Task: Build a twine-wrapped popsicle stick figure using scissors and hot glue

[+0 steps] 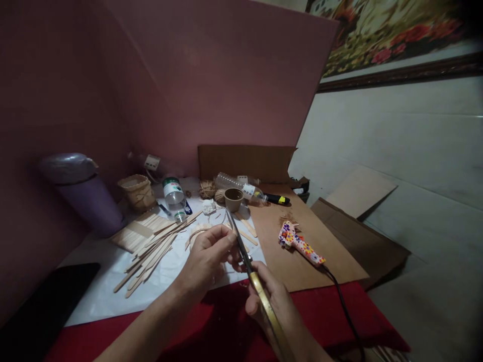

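Observation:
In my right hand [277,304] is a pair of scissors [241,246] with gold handles and dark blades, which point up and away from me. My left hand [213,251] is closed in a pinch right beside the blades; what its fingers hold is too small and hidden to make out. Behind the left hand, partly covered by it, lies a pale round piece [194,236] among some loose wooden sticks [247,234]. A small brown cup [234,199] stands just beyond the scissor tips.
Left are a heap of wooden craft sticks [151,256], a wooden pot [138,192], a bottle [174,196] and a purple bin [90,201]. Twine balls [207,189] and a lying clear bottle [232,183] sit behind. A flowered glue gun [302,246] rests on cardboard [328,266], its cord trailing frontward.

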A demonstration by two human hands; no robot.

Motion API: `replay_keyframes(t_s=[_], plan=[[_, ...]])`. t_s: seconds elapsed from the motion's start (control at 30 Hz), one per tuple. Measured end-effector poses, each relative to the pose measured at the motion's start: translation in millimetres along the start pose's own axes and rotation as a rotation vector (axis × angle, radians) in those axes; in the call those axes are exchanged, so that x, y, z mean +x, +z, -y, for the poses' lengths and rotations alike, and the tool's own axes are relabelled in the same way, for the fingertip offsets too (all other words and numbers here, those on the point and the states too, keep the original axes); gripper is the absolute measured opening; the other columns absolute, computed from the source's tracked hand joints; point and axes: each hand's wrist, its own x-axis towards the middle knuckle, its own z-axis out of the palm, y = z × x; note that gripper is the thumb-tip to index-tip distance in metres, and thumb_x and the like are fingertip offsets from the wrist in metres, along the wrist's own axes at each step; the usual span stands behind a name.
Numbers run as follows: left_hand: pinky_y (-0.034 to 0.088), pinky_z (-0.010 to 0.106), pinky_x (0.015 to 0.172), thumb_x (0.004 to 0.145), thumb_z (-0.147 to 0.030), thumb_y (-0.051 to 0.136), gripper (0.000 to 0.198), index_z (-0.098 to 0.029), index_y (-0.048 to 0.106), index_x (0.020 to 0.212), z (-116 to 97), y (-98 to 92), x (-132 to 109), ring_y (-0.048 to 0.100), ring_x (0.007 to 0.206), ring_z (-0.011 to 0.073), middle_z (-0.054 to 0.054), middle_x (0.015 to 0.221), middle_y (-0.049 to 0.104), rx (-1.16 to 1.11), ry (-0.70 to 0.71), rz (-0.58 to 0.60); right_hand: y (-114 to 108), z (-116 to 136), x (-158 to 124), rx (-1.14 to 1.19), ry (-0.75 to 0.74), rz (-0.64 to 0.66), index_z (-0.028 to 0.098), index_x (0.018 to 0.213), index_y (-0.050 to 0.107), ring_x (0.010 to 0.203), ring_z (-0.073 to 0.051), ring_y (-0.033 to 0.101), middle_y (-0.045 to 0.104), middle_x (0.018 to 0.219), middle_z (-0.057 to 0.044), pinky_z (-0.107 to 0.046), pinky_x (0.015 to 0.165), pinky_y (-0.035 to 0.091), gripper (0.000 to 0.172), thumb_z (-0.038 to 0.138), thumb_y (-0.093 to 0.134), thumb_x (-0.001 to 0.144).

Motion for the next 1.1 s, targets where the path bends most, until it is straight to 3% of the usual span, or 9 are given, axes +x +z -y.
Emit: replay_keyframes(t_s=[0.23, 0.47, 0.6, 0.77, 0.93, 1.1], plan=[[0.046, 0.022, 0.051, 0.083, -0.026, 0.062, 0.019, -0.016, 0.055, 0.068, 1.4, 4.0, -1.2, 0.055, 0.049, 0.0092, -0.003, 0.056, 0.058, -0.018, 0.038, -0.013, 5.6, 1.5, 2.4, 0.023, 0.033, -0.081, 0.019, 0.096, 0.057, 0.048, -0.008, 0.031, 0.034, 0.056, 0.008, -0.02, 0.043, 0.021, 0.072, 0.075, 0.07, 0.053], [0.046, 0.022, 0.052, 0.082, -0.027, 0.063, 0.02, -0.016, 0.056, 0.067, 2.0, 1.3, -2.8, 0.055, 0.05, 0.0096, -0.002, 0.057, 0.059, -0.026, 0.039, -0.007, 15.8, 5.9, 1.4, 0.219, 0.181, -0.109, 0.02, 0.098, 0.058, 0.046, -0.008, 0.04, 0.044, 0.053, 0.007, -0.017, 0.042, 0.026, 0.065, 0.062, 0.079, 0.053], [0.044, 0.02, 0.049, 0.08, -0.028, 0.064, 0.02, -0.016, 0.055, 0.066, 1.1, 3.1, -2.1, 0.054, 0.048, 0.0093, -0.002, 0.055, 0.059, -0.031, 0.028, -0.025, 16.1, 0.6, -0.5, 0.183, 0.128, -0.155, 0.019, 0.099, 0.059, 0.05, -0.01, 0.04, 0.046, 0.057, 0.006, -0.02, 0.046, 0.028, 0.059, 0.056, 0.079, 0.058], [0.043, 0.021, 0.051, 0.08, -0.028, 0.064, 0.021, -0.016, 0.055, 0.065, 1.9, 1.4, -2.9, 0.054, 0.049, 0.0093, -0.002, 0.055, 0.059, -0.014, 0.044, -0.034, 9.7, -7.5, 0.2, 0.064, 0.06, -0.079, 0.018, 0.107, 0.055, 0.05, -0.01, 0.036, 0.044, 0.057, 0.006, -0.021, 0.047, 0.028, 0.061, 0.06, 0.072, 0.066], [0.036, 0.017, 0.05, 0.084, -0.028, 0.06, 0.022, -0.016, 0.055, 0.066, 4.5, 1.6, -7.4, 0.049, 0.05, 0.0066, -0.002, 0.055, 0.058, 0.046, 0.026, -0.024, 7.5, -10.0, -0.2, -0.102, -0.032, -0.093, 0.021, 0.097, 0.054, 0.05, -0.009, 0.033, 0.04, 0.057, 0.007, -0.02, 0.044, 0.025, 0.05, 0.064, 0.061, 0.073], [0.035, 0.018, 0.051, 0.084, -0.029, 0.06, 0.023, -0.016, 0.055, 0.066, 4.0, 4.9, -9.7, 0.048, 0.051, 0.0065, -0.002, 0.055, 0.058, 0.073, 0.027, -0.02, 7.8, -2.9, -4.4, -0.039, 0.006, -0.076, 0.019, 0.099, 0.052, 0.051, -0.008, 0.031, 0.039, 0.056, 0.008, -0.02, 0.045, 0.024, 0.069, 0.075, 0.063, 0.062]])
